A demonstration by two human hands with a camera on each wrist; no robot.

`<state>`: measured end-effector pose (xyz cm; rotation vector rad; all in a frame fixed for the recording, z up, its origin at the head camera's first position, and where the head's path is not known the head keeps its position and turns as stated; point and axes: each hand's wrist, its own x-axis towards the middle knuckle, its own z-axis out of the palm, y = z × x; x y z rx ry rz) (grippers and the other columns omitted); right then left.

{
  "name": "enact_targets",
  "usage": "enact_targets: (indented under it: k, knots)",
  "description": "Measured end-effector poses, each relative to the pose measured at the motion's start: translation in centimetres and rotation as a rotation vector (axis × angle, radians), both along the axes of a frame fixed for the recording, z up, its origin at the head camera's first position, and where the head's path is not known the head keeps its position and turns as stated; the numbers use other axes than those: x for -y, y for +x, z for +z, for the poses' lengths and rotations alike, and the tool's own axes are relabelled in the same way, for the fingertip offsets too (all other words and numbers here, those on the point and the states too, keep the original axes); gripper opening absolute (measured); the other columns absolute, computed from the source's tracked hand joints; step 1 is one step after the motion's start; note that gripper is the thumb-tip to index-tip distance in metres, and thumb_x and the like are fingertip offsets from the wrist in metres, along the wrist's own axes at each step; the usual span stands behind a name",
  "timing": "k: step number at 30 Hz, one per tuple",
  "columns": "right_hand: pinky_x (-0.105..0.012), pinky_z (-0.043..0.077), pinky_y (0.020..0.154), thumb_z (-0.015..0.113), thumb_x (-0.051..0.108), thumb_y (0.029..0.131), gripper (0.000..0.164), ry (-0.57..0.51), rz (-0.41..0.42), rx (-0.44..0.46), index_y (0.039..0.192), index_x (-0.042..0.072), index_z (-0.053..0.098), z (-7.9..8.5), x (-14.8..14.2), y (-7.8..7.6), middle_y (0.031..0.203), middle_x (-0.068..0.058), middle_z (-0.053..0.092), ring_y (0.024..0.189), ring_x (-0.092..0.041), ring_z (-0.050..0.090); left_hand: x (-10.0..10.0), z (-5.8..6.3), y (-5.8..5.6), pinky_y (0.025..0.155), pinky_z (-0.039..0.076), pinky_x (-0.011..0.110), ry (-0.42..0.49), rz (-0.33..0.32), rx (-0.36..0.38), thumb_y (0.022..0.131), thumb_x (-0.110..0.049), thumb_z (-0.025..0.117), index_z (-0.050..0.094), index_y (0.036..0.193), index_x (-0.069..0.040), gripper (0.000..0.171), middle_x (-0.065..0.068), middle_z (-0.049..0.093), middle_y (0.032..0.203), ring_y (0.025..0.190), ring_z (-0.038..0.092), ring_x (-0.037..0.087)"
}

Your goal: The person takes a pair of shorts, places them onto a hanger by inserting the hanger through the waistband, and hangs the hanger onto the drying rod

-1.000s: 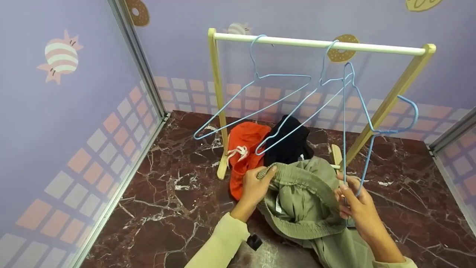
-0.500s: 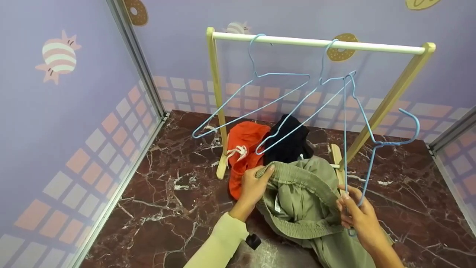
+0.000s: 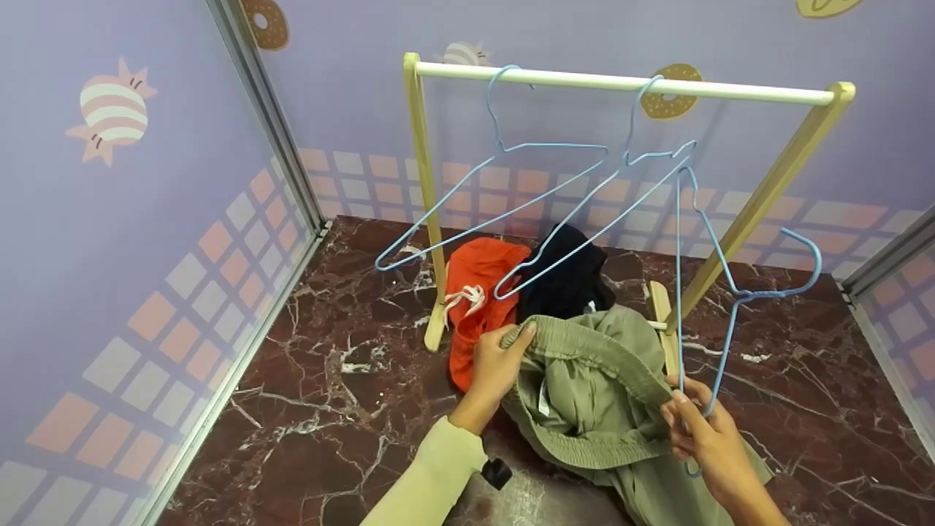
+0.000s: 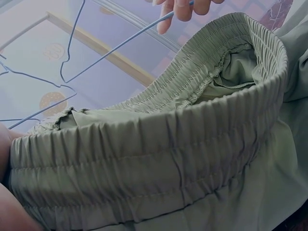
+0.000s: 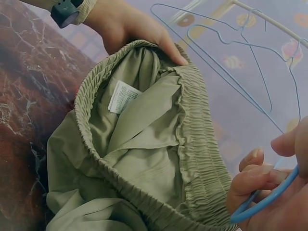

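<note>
Olive-green pants (image 3: 584, 402) with a wide elastic waistband (image 4: 144, 163) lie bunched on the floor, the waist opening facing up. My left hand (image 3: 497, 369) pinches the waistband at its left side, thumb over the edge. A white label (image 5: 124, 96) shows inside the opening. My right hand (image 3: 707, 442) holds a blue wire hanger (image 3: 760, 294) by one end, close beside the right side of the waistband. The hanger stands on end, its hook pointing right. In the right wrist view, the hanger's rounded end (image 5: 269, 196) passes between the right hand's fingers.
Behind stands a small wooden rack with a white rail (image 3: 584, 79). Two blue hangers (image 3: 555, 145) hang on it without clothes. A red garment (image 3: 482, 270) with white cord and a black garment (image 3: 566, 274) lie beneath. Patterned walls enclose the dark marbled floor (image 3: 307, 424).
My right hand has lowered the hanger, moving down alongside the waistband; the hook has dropped and tilted. The left hand keeps its grip and barely moves.
</note>
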<state>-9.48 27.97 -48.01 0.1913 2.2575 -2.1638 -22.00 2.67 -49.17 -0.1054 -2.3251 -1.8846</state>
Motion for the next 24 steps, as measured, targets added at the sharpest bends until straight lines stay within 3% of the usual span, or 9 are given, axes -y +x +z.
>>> enact_targets:
  k: [9,18,24]
  knots:
    - [-0.04,0.018,0.043,0.034,0.026,0.1,0.039,0.005,0.029,0.043,0.13,0.003,0.031,-0.8,-0.2,0.5,0.073,0.0,0.043,0.044,-0.014,0.016,0.1,-0.1,-0.1,0.051,0.028,0.02,0.009,0.001,0.008,0.083,-0.037,0.065,0.052,0.055,-0.01,0.04,-0.008,0.032,0.053,0.052,0.033,0.007]
    - [-0.026,0.028,0.041,0.031,0.033,0.1,0.041,0.022,0.078,0.13,0.132,0.008,0.031,-1.3,-0.5,0.9,0.074,0.002,0.042,0.045,-0.011,0.023,0.0,-0.2,-0.2,0.054,0.03,0.021,-0.001,0.001,0.036,0.083,-0.038,0.064,0.056,0.057,-0.01,0.039,-0.008,0.035,0.054,0.056,0.035,0.008]
    - [-0.028,0.026,0.041,0.029,0.032,0.1,0.044,-0.051,0.153,0.128,0.134,0.003,0.027,-1.4,-0.7,1.0,0.076,0.002,0.044,0.046,-0.011,0.023,0.1,-0.4,-0.3,0.053,0.03,0.021,-0.004,0.008,0.049,0.082,-0.039,0.064,0.056,0.058,-0.011,0.038,-0.008,0.036,0.054,0.054,0.035,0.008]
